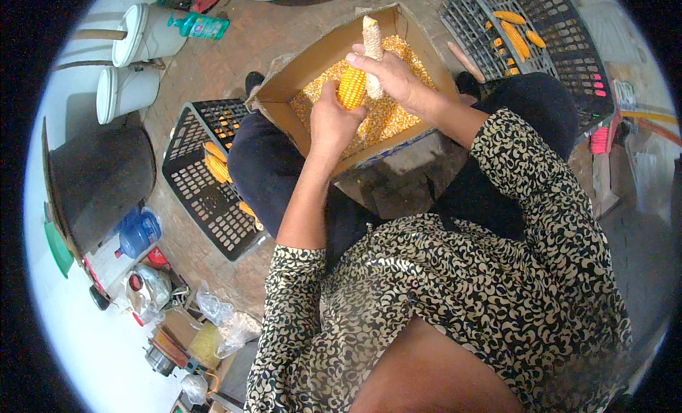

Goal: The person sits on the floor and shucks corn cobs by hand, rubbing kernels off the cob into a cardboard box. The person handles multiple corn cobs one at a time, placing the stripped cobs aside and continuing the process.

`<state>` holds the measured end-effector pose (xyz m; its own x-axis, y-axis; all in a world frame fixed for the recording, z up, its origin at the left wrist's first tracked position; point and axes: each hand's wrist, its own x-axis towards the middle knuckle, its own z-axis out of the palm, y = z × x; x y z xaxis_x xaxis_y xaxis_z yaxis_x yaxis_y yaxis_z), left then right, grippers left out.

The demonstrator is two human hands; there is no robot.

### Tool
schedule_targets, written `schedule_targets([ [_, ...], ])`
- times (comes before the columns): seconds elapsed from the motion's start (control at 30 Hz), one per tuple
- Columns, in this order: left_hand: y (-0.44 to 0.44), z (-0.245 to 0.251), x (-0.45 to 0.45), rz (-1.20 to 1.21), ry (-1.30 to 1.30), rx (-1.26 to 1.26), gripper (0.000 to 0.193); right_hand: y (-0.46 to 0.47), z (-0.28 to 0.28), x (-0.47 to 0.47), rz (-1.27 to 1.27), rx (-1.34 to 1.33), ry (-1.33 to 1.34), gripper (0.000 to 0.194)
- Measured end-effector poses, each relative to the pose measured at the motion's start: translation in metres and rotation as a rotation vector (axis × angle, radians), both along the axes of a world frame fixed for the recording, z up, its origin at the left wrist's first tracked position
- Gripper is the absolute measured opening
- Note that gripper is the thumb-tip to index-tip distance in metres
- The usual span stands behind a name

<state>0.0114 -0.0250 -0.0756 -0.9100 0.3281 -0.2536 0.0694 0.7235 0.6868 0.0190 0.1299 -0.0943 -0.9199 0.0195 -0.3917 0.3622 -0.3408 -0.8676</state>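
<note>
My left hand (334,120) grips a yellow ear of corn (352,86) with its kernels on, the thumb and fingers around its lower part. My right hand (394,77) holds a bare corncob (372,37), stripped of kernels and pointing up and away from me. Cob and ear lie side by side, very close together; whether they touch I cannot tell. Both hands are over an open cardboard box (314,50) between my knees. Loose corn kernels (391,117) cover the box's bottom.
A black plastic crate (213,200) with corn ears (216,162) stands by my left leg. At the right, a grey crate (487,34) holds more ears (514,40). White lidded buckets (154,37), a green pump bottle (202,26) and a blue water jug (139,233) are along the left.
</note>
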Motion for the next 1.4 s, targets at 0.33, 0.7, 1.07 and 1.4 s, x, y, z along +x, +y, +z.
schedule_targets([
  [0.33, 0.009, 0.009, 0.011, -0.129, 0.175, -0.197, 0.041, -0.012, -0.014, -0.008, -0.137, 0.141, -0.081, 0.038],
  [0.7, -0.002, -0.001, -0.004, 0.009, -0.374, 0.175, 0.035, -0.016, -0.034, -0.016, -0.115, 0.738, -0.043, 0.032],
  [1.07, 0.016, 0.012, 0.01, -0.25, 0.287, -0.391, 0.032, -0.021, -0.014, -0.01, -0.3, -0.034, -0.07, 0.025],
  [1.4, 0.008, 0.007, 0.008, -0.109, -0.028, -0.137, 0.041, -0.018, -0.041, -0.013, -0.189, 0.499, -0.017, 0.029],
])
